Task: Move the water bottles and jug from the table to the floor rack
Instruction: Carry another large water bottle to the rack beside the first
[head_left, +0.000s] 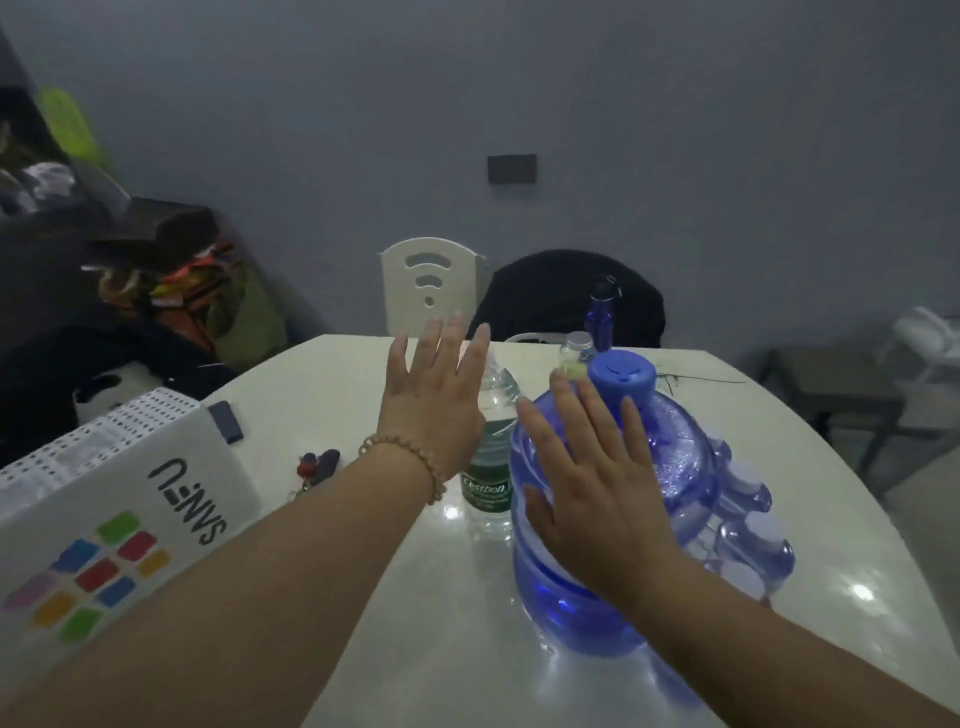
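2 flat, spread hands (434, 400) (592, 488) above jug (685, 467)

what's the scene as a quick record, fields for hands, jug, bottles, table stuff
left hand: open, spread, in front of the clear bottle
right hand: open, over the jug
jug: blue, capped, upright on table
bottles: clear one left of jug; small bottle and dark blue bottle behind it
other: white box, keys
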